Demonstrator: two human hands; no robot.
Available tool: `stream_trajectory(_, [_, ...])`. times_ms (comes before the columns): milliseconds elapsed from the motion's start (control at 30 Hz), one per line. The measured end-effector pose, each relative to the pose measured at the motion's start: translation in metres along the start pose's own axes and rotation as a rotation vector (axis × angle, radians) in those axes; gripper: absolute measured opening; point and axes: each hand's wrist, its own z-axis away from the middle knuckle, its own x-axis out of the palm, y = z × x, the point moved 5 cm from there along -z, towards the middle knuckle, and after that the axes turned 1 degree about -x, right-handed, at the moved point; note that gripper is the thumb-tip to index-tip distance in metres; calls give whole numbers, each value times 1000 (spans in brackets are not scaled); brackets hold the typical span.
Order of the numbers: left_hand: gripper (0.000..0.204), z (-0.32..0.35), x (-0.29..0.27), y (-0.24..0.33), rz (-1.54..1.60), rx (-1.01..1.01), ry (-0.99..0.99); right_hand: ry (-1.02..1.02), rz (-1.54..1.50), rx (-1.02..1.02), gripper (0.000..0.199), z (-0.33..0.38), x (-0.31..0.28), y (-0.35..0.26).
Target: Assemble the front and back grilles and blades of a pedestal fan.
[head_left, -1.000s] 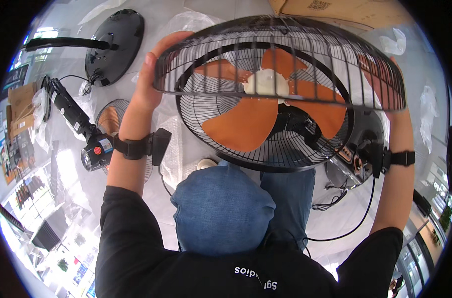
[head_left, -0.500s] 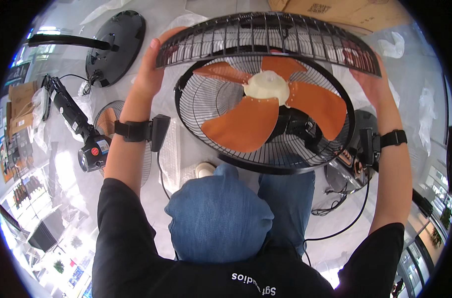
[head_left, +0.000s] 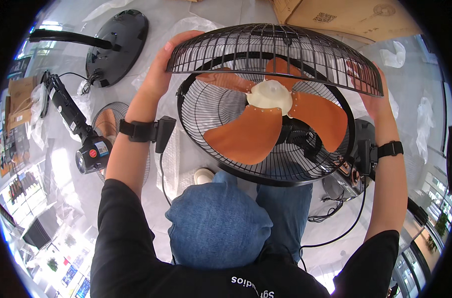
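Note:
Both my hands hold a black wire front grille (head_left: 285, 54) by its opposite rims, tilted over the far part of a fan. My left hand (head_left: 167, 59) is closed on its left end, and my right hand (head_left: 372, 94) grips the right end, partly hidden behind the wires. Beneath it, the fan's orange blades (head_left: 246, 134) and cream hub cap (head_left: 269, 97) sit inside the black rear grille (head_left: 226, 169). The near half of the blades is uncovered. Whether the two grille rims touch at the far side, I cannot tell.
A black round base with a pole (head_left: 119, 49) lies at the far left. Below it is another fan, its black motor housing (head_left: 93, 155) towards me. Cardboard boxes (head_left: 345, 17) stand at the far right. Plastic wrap (head_left: 174, 164) and a loose cable (head_left: 325, 217) lie on the floor.
The front grille has come down a little towards me and tilted, its right end lower. Both hands moved with it. The fan also appears slightly lower in view.

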Motion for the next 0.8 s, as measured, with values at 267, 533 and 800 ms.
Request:
stream_trajectory(267, [78, 10, 0, -9, -41, 28, -26, -114, 147, -23, 56, 18, 17, 9])
stream_trajectory(533, [79, 19, 9, -9, -209, 75, -59, -191, 338, -9, 69, 40, 15, 18])
stream_trajectory(800, [91, 46, 13, -3, -506, 94, -81, -113, 402, 133, 78, 58, 11, 47])
